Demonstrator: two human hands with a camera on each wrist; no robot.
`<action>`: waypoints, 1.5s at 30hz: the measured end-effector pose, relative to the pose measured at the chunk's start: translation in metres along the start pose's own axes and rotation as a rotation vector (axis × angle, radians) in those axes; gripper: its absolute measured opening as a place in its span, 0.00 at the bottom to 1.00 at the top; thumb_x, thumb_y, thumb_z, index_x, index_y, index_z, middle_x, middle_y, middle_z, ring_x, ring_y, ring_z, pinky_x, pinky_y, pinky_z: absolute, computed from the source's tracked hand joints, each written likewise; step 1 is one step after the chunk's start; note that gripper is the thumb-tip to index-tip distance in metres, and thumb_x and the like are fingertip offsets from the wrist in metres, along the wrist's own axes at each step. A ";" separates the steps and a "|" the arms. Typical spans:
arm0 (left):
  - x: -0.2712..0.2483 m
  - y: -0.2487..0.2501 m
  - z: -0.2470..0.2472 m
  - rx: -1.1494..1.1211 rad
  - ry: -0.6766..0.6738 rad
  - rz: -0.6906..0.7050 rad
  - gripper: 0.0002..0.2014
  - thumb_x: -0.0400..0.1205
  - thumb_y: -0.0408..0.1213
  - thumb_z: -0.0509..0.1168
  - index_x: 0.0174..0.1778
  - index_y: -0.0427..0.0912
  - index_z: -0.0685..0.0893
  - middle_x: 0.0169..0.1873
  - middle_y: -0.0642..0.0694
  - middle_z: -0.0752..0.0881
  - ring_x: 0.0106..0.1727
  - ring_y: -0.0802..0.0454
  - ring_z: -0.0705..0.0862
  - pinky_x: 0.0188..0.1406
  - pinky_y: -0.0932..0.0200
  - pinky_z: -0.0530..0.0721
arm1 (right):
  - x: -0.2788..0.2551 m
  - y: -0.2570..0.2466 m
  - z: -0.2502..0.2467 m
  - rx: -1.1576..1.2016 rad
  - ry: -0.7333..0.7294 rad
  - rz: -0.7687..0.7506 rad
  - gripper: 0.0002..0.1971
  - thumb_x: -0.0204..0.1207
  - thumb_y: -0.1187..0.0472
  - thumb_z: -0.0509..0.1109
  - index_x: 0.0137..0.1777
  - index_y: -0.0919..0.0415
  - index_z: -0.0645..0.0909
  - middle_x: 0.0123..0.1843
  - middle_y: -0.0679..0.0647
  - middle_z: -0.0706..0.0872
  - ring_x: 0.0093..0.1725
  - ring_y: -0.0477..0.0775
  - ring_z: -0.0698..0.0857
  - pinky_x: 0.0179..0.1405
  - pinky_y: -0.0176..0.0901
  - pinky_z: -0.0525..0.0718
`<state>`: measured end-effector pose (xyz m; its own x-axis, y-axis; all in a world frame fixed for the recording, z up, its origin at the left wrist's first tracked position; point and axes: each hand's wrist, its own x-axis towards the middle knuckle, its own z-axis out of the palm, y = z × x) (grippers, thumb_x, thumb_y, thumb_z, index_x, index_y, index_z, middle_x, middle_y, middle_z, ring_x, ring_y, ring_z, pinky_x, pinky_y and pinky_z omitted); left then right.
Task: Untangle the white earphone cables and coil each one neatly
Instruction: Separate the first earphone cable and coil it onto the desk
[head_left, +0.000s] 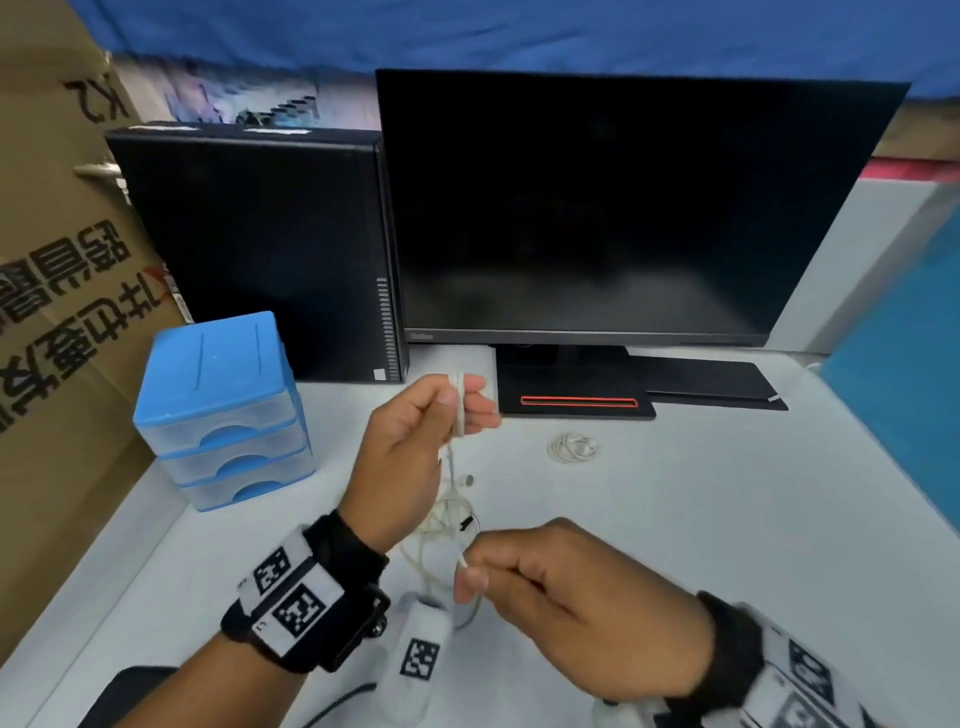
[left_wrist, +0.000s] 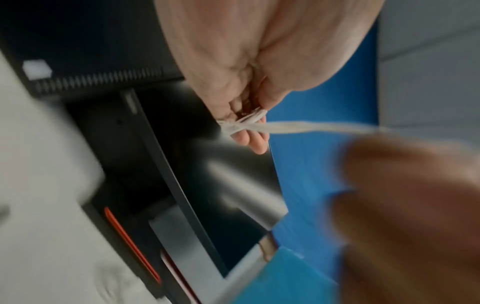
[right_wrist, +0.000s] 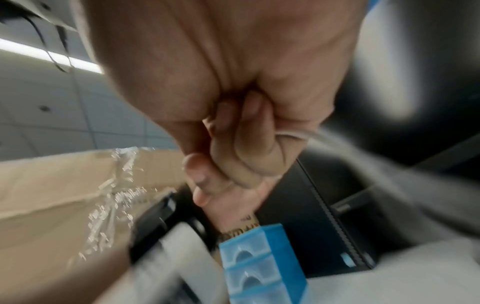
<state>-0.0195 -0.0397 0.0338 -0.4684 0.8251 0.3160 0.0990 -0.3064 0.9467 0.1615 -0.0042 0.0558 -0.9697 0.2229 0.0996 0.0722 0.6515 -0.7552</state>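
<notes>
On my far left I see one brown cardboard box (head_left: 62, 291) with black printing, and beside it one blue plastic three-drawer organiser (head_left: 223, 410) standing on the pale grey desk (head_left: 727, 519). Behind the organiser stands one black desktop computer tower (head_left: 254, 249). My left hand (head_left: 410, 447) is raised above the desk, thumb and fingers pinching several turns of white earphone cable (head_left: 459, 402) wound into a small coil; the left wrist view shows those strands bunched at the fingertips (left_wrist: 255, 142). The rest of that cable hangs down into a loose tangle (head_left: 441, 519) just above the desk, between my two hands. My right hand (head_left: 561, 587) sits lower and nearer me, fingers curled, pinching the cable's free run (right_wrist: 288, 134). The hands are apart, joined only by the cable. To the right, one second white earphone cable, already coiled (head_left: 571, 448), lies on the desk in front of the one black monitor (head_left: 623, 208), near its stand (head_left: 571, 400).
</notes>
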 end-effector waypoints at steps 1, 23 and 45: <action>0.001 -0.003 -0.005 0.098 -0.025 0.032 0.14 0.89 0.37 0.55 0.54 0.41 0.86 0.41 0.47 0.90 0.46 0.50 0.90 0.52 0.60 0.84 | -0.003 -0.010 -0.008 0.034 0.039 -0.021 0.12 0.88 0.55 0.58 0.49 0.54 0.83 0.26 0.46 0.74 0.26 0.45 0.73 0.30 0.34 0.72; -0.017 -0.006 -0.009 0.316 -0.256 -0.013 0.19 0.86 0.51 0.54 0.39 0.46 0.84 0.31 0.48 0.84 0.33 0.52 0.82 0.41 0.58 0.80 | 0.002 -0.004 -0.028 -0.105 0.498 -0.128 0.10 0.86 0.59 0.60 0.46 0.48 0.80 0.31 0.36 0.78 0.29 0.41 0.75 0.32 0.26 0.70; -0.006 0.028 0.006 -0.418 0.042 -0.366 0.15 0.76 0.46 0.65 0.26 0.42 0.75 0.23 0.48 0.67 0.22 0.55 0.63 0.27 0.62 0.66 | 0.025 0.037 0.029 0.657 0.393 0.221 0.13 0.74 0.64 0.75 0.56 0.53 0.82 0.43 0.64 0.91 0.41 0.55 0.87 0.55 0.58 0.85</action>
<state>-0.0084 -0.0504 0.0588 -0.4424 0.8960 -0.0395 -0.4292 -0.1728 0.8865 0.1332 0.0042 0.0109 -0.7872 0.6159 0.0318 -0.0180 0.0286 -0.9994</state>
